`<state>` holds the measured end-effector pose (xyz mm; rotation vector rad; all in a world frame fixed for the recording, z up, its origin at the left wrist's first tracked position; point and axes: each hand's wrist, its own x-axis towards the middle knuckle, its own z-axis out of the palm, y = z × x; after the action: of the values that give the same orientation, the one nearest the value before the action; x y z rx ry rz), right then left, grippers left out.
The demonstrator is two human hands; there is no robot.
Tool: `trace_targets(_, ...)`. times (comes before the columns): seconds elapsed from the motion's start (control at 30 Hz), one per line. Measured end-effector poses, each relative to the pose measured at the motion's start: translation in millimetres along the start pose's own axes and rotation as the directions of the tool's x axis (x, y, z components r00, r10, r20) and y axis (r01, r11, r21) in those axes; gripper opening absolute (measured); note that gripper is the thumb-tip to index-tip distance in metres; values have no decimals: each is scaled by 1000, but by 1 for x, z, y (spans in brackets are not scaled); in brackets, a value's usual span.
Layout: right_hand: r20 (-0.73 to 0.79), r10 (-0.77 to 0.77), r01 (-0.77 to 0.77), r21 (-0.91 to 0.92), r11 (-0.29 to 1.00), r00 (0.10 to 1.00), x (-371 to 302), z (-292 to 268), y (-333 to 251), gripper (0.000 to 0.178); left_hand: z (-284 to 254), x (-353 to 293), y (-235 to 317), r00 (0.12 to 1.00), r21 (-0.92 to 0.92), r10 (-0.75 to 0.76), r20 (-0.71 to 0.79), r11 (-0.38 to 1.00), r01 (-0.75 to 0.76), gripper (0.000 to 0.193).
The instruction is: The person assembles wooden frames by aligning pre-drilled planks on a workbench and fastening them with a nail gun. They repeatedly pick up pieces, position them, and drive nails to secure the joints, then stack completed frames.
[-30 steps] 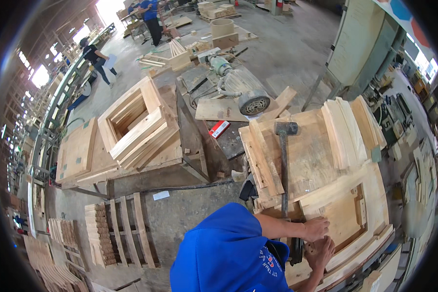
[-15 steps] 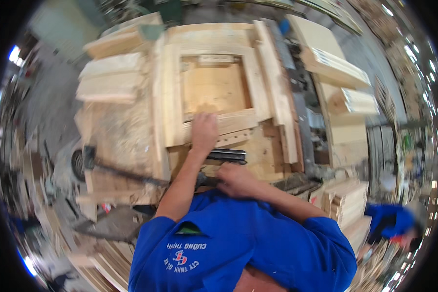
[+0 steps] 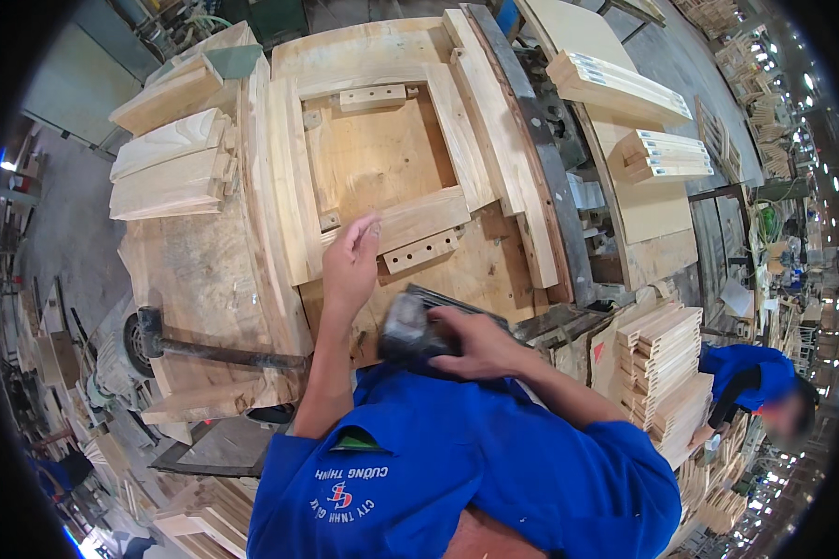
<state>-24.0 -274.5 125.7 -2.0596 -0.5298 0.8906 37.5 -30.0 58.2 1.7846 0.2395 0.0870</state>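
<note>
— Now the right hand [image 3: 471, 340] lifts a dark tool [image 3: 410, 331], gripping tight.
— Left hand [image 3: 350, 265], fingers loose, rests on the wooden frame [image 3: 382, 158] at twelve o'clock. That tool might pinch it!

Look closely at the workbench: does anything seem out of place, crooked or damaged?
Nothing looks damaged. The wooden frame lies flat on the bench, its rails squarely joined. The left hand rests at its lower rail; the right hand holds a dark tool, too blurred to identify. A hammer lies flat nearby.
</note>
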Motion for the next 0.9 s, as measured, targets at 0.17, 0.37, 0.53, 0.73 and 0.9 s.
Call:
trace_targets(0.17,-136,331,-168,651,740,934,-44,-61,14,40,54,-45,-35,913,-201,-166,372,946,255,39)
trace_targets(0.37,-389,341,112,783,612,856,6,-109,25,32,145,-31,-22,726,-360,-218,652,754,549,41)
trace_targets(0.53,-372,339,146,829,540,864,40,-121,40,37,159,-9,-17,740,-392,-293,605,700,597,35)
trace_targets(0.73,-352,346,84,796,600,870,52,-124,38,40,169,-6,-34,782,-454,-265,563,692,561,33)
trace_targets(0.9,-349,382,18,758,652,856,53,-125,30,40,168,-12,-32,790,-480,-250,559,680,554,34)
